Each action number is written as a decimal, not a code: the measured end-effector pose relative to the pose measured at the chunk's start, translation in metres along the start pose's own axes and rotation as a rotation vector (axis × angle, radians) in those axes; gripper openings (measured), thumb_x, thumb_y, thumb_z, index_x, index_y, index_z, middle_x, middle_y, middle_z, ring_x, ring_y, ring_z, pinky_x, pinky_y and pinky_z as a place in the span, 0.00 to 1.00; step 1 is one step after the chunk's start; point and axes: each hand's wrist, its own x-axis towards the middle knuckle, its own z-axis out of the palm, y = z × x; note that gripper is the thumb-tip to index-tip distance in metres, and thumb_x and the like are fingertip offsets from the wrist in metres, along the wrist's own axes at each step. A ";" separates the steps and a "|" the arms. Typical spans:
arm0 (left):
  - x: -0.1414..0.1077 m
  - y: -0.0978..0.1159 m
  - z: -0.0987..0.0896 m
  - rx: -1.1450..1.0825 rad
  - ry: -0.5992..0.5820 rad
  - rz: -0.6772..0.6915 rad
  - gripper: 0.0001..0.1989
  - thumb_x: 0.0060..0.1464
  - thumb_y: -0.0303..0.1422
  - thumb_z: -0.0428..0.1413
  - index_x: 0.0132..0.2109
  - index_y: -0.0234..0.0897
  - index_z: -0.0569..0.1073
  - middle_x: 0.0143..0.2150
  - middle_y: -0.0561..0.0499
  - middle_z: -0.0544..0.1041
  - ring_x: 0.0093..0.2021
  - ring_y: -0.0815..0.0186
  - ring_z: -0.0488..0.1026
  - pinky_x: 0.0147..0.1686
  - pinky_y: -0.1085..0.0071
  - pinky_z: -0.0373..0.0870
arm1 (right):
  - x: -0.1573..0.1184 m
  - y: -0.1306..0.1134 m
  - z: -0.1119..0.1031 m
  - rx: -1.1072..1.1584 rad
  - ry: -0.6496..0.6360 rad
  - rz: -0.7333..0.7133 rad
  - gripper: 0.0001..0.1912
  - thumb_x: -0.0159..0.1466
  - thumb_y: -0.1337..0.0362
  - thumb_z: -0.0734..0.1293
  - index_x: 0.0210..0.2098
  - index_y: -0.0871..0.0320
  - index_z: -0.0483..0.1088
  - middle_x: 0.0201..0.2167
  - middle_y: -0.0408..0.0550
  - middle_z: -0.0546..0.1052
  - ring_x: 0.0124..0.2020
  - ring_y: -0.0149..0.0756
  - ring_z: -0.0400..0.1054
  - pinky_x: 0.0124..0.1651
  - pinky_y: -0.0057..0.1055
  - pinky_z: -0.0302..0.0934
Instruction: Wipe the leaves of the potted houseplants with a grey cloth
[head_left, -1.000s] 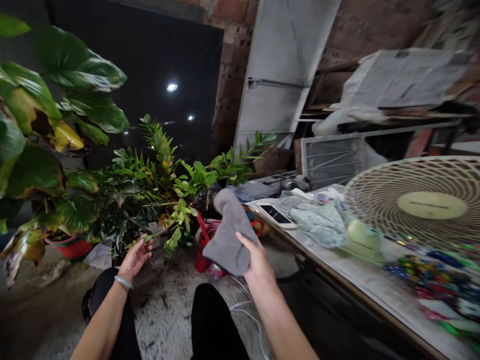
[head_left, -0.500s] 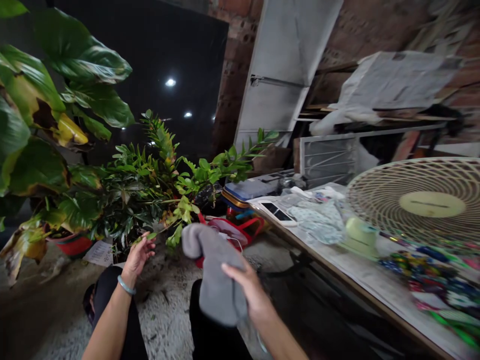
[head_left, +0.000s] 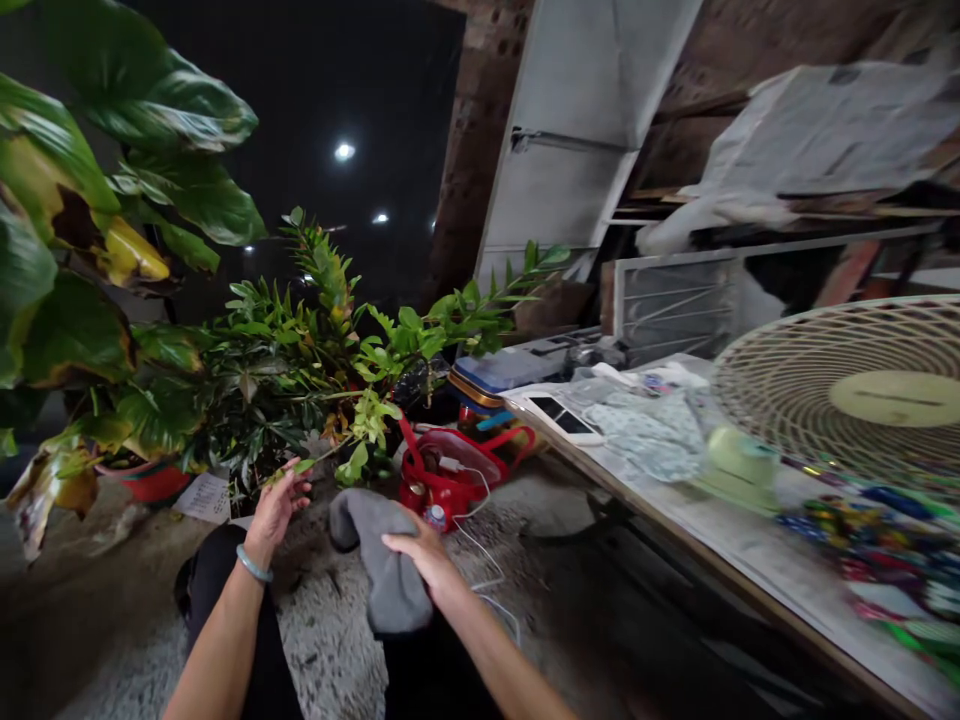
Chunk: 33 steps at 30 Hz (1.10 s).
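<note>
Head view: pinching leafy stem [head_left: 303, 466] in left hand [head_left: 279, 508], likely steadying it; clutching grey cloth [head_left: 384, 562] in right hand [head_left: 429, 550], thumb-over, likely against slipping.

Location type: cluttered household storage area; exact room cannot be determined. Indicators: rough floor [head_left: 322, 660] below the left hand [head_left: 279, 508]; potted plants [head_left: 315, 340] ahead of it; bare brick wall [head_left: 480, 125] beyond both; fan [head_left: 896, 398] and cloth [head_left: 645, 432] on the tabletop [head_left: 772, 560] right of the right hand [head_left: 426, 553].
</note>
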 end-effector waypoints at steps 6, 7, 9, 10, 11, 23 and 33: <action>-0.001 0.000 0.000 0.012 -0.008 -0.016 0.25 0.46 0.39 0.73 0.50 0.36 0.81 0.45 0.43 0.84 0.37 0.63 0.79 0.32 0.71 0.75 | 0.032 -0.088 -0.015 0.268 0.267 -0.174 0.37 0.37 0.60 0.80 0.49 0.56 0.79 0.35 0.47 0.86 0.37 0.49 0.80 0.42 0.41 0.74; -0.001 -0.001 0.000 0.009 -0.001 -0.011 0.25 0.45 0.39 0.73 0.50 0.36 0.81 0.45 0.43 0.85 0.37 0.63 0.79 0.32 0.72 0.74 | 0.036 -0.095 -0.003 0.290 0.241 -0.183 0.37 0.37 0.61 0.80 0.49 0.56 0.78 0.35 0.47 0.86 0.37 0.48 0.80 0.42 0.41 0.73; -0.001 -0.004 0.001 0.007 0.017 -0.002 0.25 0.44 0.40 0.74 0.49 0.36 0.82 0.43 0.44 0.85 0.36 0.63 0.79 0.31 0.72 0.74 | 0.031 -0.092 0.024 0.262 0.119 -0.134 0.37 0.38 0.62 0.79 0.50 0.57 0.78 0.34 0.47 0.85 0.36 0.49 0.80 0.43 0.42 0.73; -0.001 -0.005 0.001 0.006 0.031 0.003 0.25 0.43 0.40 0.74 0.48 0.36 0.82 0.43 0.44 0.85 0.35 0.63 0.79 0.30 0.72 0.74 | 0.021 -0.082 0.035 0.206 0.044 -0.087 0.37 0.38 0.63 0.79 0.50 0.57 0.78 0.33 0.47 0.86 0.36 0.49 0.80 0.43 0.43 0.73; 0.000 -0.006 0.001 0.005 0.045 0.010 0.25 0.41 0.40 0.75 0.46 0.35 0.82 0.41 0.44 0.85 0.35 0.63 0.79 0.30 0.72 0.73 | 0.008 -0.069 0.043 0.135 -0.030 -0.044 0.37 0.39 0.65 0.78 0.51 0.57 0.78 0.33 0.47 0.86 0.36 0.50 0.80 0.43 0.44 0.74; -0.012 0.004 0.002 0.010 0.080 0.076 0.22 0.38 0.38 0.75 0.40 0.36 0.80 0.44 0.44 0.84 0.33 0.64 0.78 0.28 0.72 0.74 | -0.010 -0.093 0.001 0.201 0.203 -0.207 0.46 0.40 0.58 0.81 0.60 0.55 0.73 0.43 0.50 0.85 0.44 0.52 0.80 0.46 0.43 0.74; -0.012 0.003 -0.024 -0.127 0.406 0.055 0.19 0.37 0.22 0.69 0.38 0.37 0.75 0.29 0.52 0.80 0.26 0.64 0.76 0.28 0.71 0.71 | -0.077 -0.053 0.048 -0.094 -0.415 -0.063 0.37 0.44 0.65 0.77 0.56 0.53 0.77 0.52 0.51 0.83 0.55 0.54 0.77 0.60 0.48 0.69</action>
